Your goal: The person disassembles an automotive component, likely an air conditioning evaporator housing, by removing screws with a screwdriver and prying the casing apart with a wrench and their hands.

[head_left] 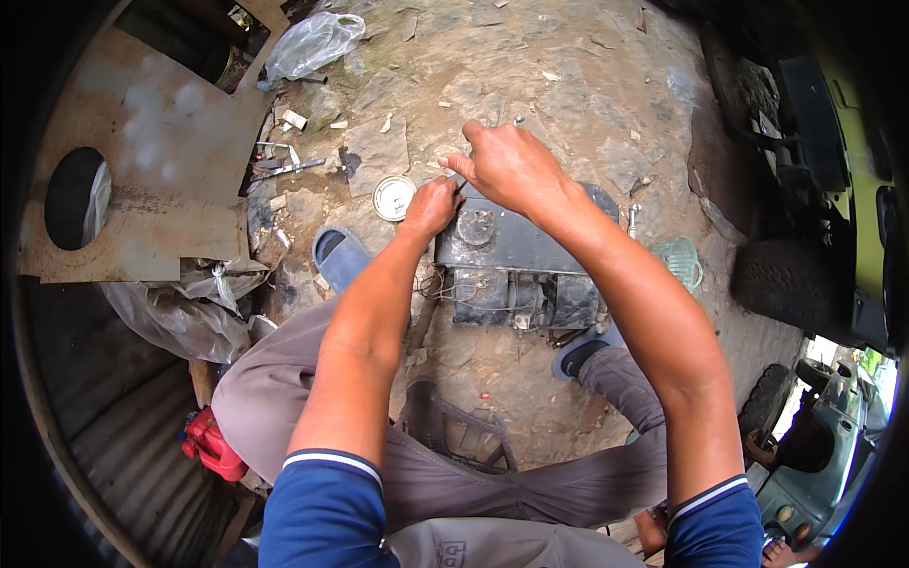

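A black box-like machine unit (549, 232) lies on the ground between my feet, with a round cap on its top, two dark drum-shaped parts on its near side and loose thin wires. My left hand (434, 204) is closed at the far left corner of the unit. Just above it, my right hand (516, 168) is curled into a fist with the thumb pointing left. A thin dark piece shows between the two hands; its kind is too small and covered to tell. A round pale tin (393, 198) sits beside my left hand.
A metal socket tool (633, 221) and a green plastic basket (676, 261) are right of the unit. Leftward lie a large rusty metal sheet (204, 213), plastic bags (314, 44) and a red canister (214, 444). A yellow-green vehicle (869, 204) stands at the right.
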`<state>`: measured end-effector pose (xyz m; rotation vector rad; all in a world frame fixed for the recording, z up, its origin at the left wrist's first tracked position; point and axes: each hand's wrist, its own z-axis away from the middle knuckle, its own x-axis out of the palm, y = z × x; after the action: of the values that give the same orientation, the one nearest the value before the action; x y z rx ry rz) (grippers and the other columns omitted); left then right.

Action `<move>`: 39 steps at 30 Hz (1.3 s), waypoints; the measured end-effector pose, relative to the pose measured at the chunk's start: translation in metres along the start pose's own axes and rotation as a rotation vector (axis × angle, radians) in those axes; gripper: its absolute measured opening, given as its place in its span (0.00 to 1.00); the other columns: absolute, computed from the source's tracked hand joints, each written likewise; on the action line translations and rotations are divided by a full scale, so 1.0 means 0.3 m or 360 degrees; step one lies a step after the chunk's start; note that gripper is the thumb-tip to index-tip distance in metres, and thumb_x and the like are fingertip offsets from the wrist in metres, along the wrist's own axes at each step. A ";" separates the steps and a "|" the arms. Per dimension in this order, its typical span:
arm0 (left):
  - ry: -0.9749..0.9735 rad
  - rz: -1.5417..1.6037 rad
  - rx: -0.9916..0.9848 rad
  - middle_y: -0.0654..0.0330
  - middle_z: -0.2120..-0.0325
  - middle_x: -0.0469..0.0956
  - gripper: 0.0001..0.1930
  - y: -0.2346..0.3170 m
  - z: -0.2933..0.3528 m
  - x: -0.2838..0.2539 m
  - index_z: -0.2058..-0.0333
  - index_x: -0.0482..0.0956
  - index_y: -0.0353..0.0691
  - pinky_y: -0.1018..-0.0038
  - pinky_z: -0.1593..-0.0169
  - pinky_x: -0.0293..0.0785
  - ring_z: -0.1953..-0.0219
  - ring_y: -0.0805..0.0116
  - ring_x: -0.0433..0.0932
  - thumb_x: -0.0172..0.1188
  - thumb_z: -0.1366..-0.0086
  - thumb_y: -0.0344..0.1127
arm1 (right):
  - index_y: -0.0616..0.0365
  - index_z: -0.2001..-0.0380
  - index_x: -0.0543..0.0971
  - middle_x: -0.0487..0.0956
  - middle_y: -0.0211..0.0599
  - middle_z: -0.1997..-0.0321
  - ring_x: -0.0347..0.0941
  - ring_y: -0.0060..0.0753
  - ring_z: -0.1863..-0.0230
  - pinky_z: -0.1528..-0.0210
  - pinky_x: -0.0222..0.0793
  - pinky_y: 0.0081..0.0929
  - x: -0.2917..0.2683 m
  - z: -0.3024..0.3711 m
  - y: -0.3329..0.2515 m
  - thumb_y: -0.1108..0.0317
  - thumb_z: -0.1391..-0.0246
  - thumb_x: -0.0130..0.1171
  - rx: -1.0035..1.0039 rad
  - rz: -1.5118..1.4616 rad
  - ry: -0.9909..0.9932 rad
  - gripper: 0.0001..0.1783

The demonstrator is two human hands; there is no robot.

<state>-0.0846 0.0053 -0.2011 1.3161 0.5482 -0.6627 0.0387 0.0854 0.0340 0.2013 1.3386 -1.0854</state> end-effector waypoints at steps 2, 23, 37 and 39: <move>0.0045 -0.0007 -0.0002 0.44 0.64 0.79 0.09 0.013 0.002 -0.004 0.64 0.80 0.33 0.52 0.53 0.76 0.57 0.42 0.80 0.61 0.37 0.34 | 0.66 0.61 0.80 0.80 0.60 0.62 0.80 0.62 0.58 0.57 0.74 0.55 0.000 -0.007 -0.011 0.71 0.48 0.59 0.0149 0.0107 -0.0082 0.12; -0.0019 -0.0282 0.0033 0.41 0.62 0.80 0.15 0.029 0.000 -0.016 0.63 0.78 0.31 0.52 0.54 0.77 0.58 0.41 0.81 0.59 0.33 0.41 | 0.61 0.58 0.78 0.76 0.45 0.61 0.77 0.48 0.59 0.56 0.72 0.40 -0.154 0.227 0.072 0.69 0.43 0.61 -0.0196 -0.0155 0.0498 0.11; -0.0024 -0.0664 -0.0131 0.45 0.71 0.84 0.18 0.044 -0.063 0.014 0.73 0.85 0.38 0.55 0.59 0.81 0.65 0.45 0.85 0.50 0.33 0.41 | 0.64 0.61 0.78 0.76 0.42 0.62 0.75 0.38 0.64 0.60 0.70 0.30 -0.219 0.908 0.284 0.77 0.47 0.63 0.0363 -0.0342 0.0647 0.09; -0.0142 -0.0701 -0.0167 0.45 0.68 0.85 0.16 0.092 -0.064 0.003 0.66 0.83 0.36 0.55 0.56 0.80 0.63 0.45 0.85 0.49 0.33 0.39 | 0.64 0.62 0.78 0.76 0.42 0.62 0.74 0.38 0.63 0.60 0.70 0.30 -0.190 0.983 0.290 0.77 0.47 0.63 0.0451 -0.0391 0.0654 0.09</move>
<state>-0.0641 0.0275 -0.1860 1.0680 0.7989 -1.0342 0.3095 -0.0386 0.1293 0.5009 1.5979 -1.4991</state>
